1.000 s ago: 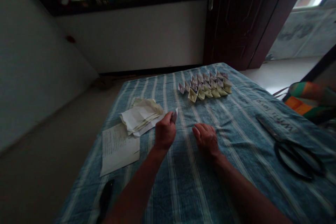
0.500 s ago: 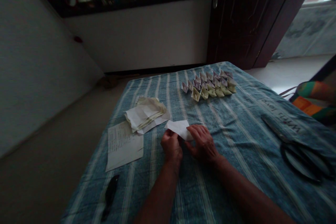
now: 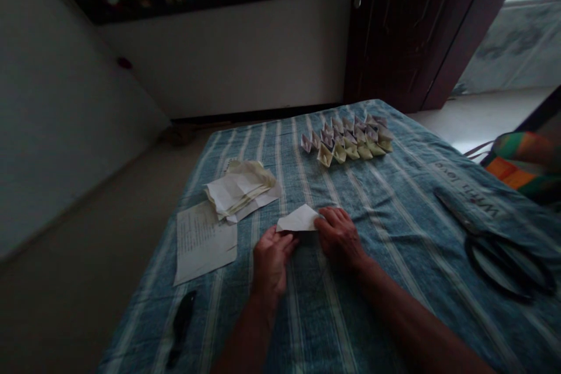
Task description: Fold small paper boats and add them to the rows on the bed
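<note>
A folded piece of white paper (image 3: 299, 220), pointed at the top, is held between my hands just over the cloth. My left hand (image 3: 272, 254) has its fingers under the paper's left corner, with the thumb near the edge. My right hand (image 3: 340, 235) pinches the right end of the paper, its fingers curled. Beyond them stand several folded paper boats (image 3: 350, 143) in close rows, some whitish and some yellowish. To the left lies a loose stack of paper sheets (image 3: 241, 187), and a printed sheet (image 3: 204, 242) sits partly beneath it.
Large black-handled scissors (image 3: 495, 251) lie at the right of the table. A dark folding-knife-like object (image 3: 183, 324) is at the front left. A striped blue cloth (image 3: 394, 304) covers the table. A colourful bag (image 3: 521, 158) is beyond the right edge.
The paper has turned, so its point now faces away from me. My left hand has shifted left and opened its grip somewhat; my right hand has moved to the paper's right end.
</note>
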{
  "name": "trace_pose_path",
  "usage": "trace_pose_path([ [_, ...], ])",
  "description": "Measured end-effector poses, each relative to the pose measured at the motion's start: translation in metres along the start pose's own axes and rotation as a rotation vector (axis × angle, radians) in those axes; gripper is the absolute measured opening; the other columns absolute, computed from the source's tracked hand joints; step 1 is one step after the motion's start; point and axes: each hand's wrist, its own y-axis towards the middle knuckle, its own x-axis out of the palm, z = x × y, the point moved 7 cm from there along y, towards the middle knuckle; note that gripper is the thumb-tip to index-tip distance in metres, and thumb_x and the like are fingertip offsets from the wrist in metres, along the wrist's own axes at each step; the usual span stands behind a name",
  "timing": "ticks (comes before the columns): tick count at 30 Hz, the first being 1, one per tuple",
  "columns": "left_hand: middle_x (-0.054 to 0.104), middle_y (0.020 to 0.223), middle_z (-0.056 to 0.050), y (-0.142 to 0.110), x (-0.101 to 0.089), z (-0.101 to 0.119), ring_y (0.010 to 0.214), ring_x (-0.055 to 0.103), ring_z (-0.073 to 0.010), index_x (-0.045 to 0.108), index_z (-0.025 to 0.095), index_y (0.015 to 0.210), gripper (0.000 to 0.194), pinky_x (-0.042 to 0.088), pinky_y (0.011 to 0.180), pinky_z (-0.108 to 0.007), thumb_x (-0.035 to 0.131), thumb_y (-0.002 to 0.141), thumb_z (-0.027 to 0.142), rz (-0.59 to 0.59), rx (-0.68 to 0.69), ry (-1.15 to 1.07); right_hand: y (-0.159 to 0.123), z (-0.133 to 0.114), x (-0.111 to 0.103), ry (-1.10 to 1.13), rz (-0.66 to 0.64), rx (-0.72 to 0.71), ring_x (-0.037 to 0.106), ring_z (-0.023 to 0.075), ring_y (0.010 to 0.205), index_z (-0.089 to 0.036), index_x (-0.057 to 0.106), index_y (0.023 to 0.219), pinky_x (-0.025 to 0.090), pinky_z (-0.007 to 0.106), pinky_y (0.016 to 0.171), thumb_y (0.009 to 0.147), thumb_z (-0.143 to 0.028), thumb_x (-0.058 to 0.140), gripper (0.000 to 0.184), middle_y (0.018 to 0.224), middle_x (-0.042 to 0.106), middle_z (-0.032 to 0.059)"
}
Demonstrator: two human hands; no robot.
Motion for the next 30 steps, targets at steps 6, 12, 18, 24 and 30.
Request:
trace_pose_path([
  [6, 0.064, 0.115, -0.014, -0.018, -0.015, 0.050, 0.109, 0.060, -0.0281, 0.061, 0.016, 0.108, 0.032, 0.053, 0.088, -0.045, 0.061, 0.077, 0.018, -0.011, 0.792, 0.859, -0.002, 0.003, 0.001, -0.019, -0.041, 0.023, 0.050, 0.0235, 0.094, -0.020, 0.063, 0.077, 0.041, 0.036, 0.085, 0.082, -0.008, 0.048, 0.020, 0.098, 0.061, 0.0097],
  [12, 0.066, 0.113, -0.013, -0.020, 0.037, 0.042, 0.109, 0.055, -0.0285, 0.066, 0.015, 0.101, 0.029, 0.048, 0.095, -0.045, 0.061, 0.073, 0.008, -0.417, 1.147, 1.341, -0.006, 0.009, 0.005, -0.010, -0.070, 0.058, 0.050, 0.0237, 0.096, -0.020, 0.064, 0.081, 0.041, 0.036, 0.085, 0.079, -0.008, 0.049, 0.019, 0.099, 0.060, 0.0096],
  [18, 0.065, 0.111, -0.010, 0.002, 0.044, 0.040, 0.106, 0.055, -0.0243, 0.068, 0.018, 0.084, 0.019, 0.048, 0.094, -0.040, 0.057, 0.074, 0.006, -0.557, 1.108, 1.348, -0.005, 0.010, 0.005, 0.009, -0.084, 0.112, 0.050, 0.0235, 0.097, -0.020, 0.065, 0.078, 0.041, 0.037, 0.086, 0.078, -0.010, 0.053, 0.015, 0.099, 0.060, 0.0090],
  [24, 0.062, 0.121, -0.012, 0.018, 0.037, 0.043, 0.116, 0.053, -0.0273, 0.071, 0.018, 0.082, 0.016, 0.045, 0.099, -0.046, 0.061, 0.074, 0.009, -0.613, 1.035, 1.273, -0.003, 0.010, 0.001, 0.059, -0.056, 0.126, 0.052, 0.0232, 0.098, -0.020, 0.065, 0.079, 0.042, 0.038, 0.088, 0.083, -0.021, 0.058, 0.008, 0.100, 0.061, 0.0083],
  [30, 0.063, 0.125, -0.009, 0.031, 0.031, 0.045, 0.120, 0.052, -0.0277, 0.072, 0.020, 0.081, 0.013, 0.044, 0.101, -0.048, 0.061, 0.077, 0.015, -0.629, 0.922, 1.202, -0.004, 0.013, 0.000, 0.098, -0.014, 0.127, 0.055, 0.0238, 0.097, -0.020, 0.066, 0.077, 0.043, 0.040, 0.087, 0.087, -0.025, 0.057, 0.014, 0.099, 0.063, 0.0089],
])
